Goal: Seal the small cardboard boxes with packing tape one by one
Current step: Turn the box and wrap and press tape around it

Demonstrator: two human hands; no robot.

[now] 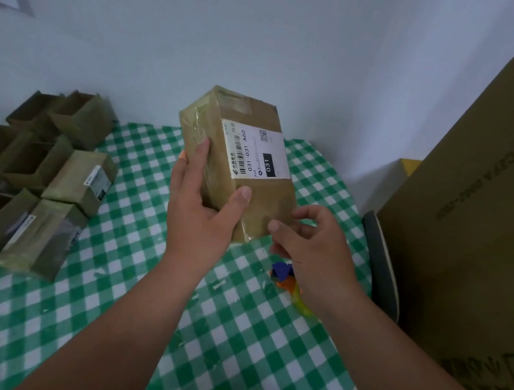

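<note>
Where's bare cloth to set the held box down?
Free: checked cloth in the near middle, between the left box pile and the forearms. Crowded: the left edge with boxes; the colourful tool under the right hand.

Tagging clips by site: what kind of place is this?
Likely an informal home parcel-packing spot: small cardboard boxes piled on a checked tablecloth, a labelled box in hand, a big carton against the wall.

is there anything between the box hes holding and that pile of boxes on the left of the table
Nothing visible. The left hand grips the labelled box above the checked tablecloth, and only bare cloth lies between it and the pile of boxes. The right hand touches the box's near corner, on the side away from the pile.
</note>
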